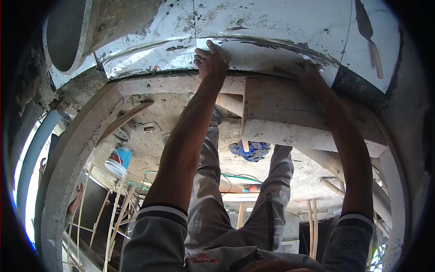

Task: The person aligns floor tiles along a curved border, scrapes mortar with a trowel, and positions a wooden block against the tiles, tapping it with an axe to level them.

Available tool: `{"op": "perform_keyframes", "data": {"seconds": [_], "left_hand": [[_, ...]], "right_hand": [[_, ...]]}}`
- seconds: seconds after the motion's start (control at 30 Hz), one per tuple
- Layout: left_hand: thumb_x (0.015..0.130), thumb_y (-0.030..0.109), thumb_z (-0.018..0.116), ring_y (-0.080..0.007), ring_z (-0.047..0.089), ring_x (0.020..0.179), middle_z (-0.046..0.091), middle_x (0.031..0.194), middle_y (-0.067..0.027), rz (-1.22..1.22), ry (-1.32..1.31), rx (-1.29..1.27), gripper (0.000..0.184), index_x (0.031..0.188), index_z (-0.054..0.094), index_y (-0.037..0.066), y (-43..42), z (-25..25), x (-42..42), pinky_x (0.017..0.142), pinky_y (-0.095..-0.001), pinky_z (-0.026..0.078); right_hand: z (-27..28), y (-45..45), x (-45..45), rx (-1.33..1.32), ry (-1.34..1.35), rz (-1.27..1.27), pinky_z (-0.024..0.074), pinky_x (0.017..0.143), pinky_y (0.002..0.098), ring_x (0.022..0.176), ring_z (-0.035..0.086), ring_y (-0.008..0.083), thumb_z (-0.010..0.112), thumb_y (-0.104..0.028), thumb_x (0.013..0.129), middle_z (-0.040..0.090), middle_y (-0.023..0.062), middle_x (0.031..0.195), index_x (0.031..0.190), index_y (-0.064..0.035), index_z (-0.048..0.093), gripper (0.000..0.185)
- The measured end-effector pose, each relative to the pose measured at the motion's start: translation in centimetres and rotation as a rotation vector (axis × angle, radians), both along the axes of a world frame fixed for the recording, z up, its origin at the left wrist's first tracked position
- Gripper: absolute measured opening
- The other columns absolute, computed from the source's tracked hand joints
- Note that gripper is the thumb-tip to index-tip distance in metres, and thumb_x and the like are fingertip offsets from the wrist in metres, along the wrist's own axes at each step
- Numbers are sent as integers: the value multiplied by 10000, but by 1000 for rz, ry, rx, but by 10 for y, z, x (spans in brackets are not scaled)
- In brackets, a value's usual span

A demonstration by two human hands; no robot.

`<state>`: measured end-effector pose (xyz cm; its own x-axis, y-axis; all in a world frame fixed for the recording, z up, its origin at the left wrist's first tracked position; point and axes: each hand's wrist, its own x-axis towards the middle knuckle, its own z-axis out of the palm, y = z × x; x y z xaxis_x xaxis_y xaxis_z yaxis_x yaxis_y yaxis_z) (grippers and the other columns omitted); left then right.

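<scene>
My left hand (211, 64) lies on a pale, wet-looking tile (258, 56) with its fingers apart, close to the joint above. Farther right along the same strip, my right hand (311, 75) is smeared by motion. A dark, thin, blurred shape (284, 71) shows just left of it; whether my fingers hold this is unclear. Grey smears of wet mortar (290, 45) run along the curved joint between the strip and the larger tiles (272, 18). A pointed trowel (369, 36) with a light handle lies on the tile at the far right.
A large round container (95, 31) stands on its side at the upper left. Concrete ledges (290, 131) border the opening below my arms. Down there are a paint bucket (118, 161), a blue cloth (250, 150) and bamboo poles (115, 217). Another person's arm (75, 201) shows at left.
</scene>
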<state>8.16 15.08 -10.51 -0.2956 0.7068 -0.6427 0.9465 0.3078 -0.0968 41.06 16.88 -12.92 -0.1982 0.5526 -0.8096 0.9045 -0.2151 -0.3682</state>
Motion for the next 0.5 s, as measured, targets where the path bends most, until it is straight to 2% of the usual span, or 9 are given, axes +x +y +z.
{"op": "perform_keyframes", "data": {"seconds": [0.07,0.1,0.17,0.37,0.43,0.5], "left_hand": [[712,403,772,-504,362,1251,267,1349,-414,-38,47,0,1077,1441,100,-20,-3,-9,-2,1044,-508,307],[763,356,692,-526,294,1286,210,1379,-428,-1,0,-33,985,1446,91,-21,-4,-12,-4,1086,-534,195],[794,312,651,-540,279,1288,214,1361,-448,-24,10,3,928,1437,87,-48,-6,-17,-3,1088,-558,159],[821,260,592,-561,283,1271,212,1345,-469,-49,1,-9,856,1429,86,-68,-6,-21,-4,1080,-577,146],[836,248,565,-563,296,1262,217,1341,-472,-35,1,-27,820,1427,98,-76,-8,-25,-4,1079,-577,150],[862,218,519,-574,306,1250,212,1337,-477,-20,10,11,745,1423,131,-79,-5,-25,-3,1075,-581,160]], "right_hand": [[5,4,-7,-24,37,-23,272,1056,505,1228,365,514,489,-167,808,413,407,1238,1255,108,383,536],[9,5,-9,11,32,13,276,1057,495,1225,364,517,493,-158,798,426,406,1224,1255,109,380,541],[9,3,-7,49,33,48,279,1057,485,1221,363,521,498,-149,788,439,406,1211,1255,109,377,547],[9,1,-11,125,-7,-53,311,1036,484,1215,369,518,517,-158,782,482,398,1165,1230,88,417,520],[11,7,-12,-24,9,-102,333,1020,482,1194,399,516,530,-168,781,486,396,1163,1224,89,415,525],[19,6,-15,-17,22,-114,348,1007,483,1175,422,512,538,-171,782,491,394,1157,1217,89,422,520]]}}
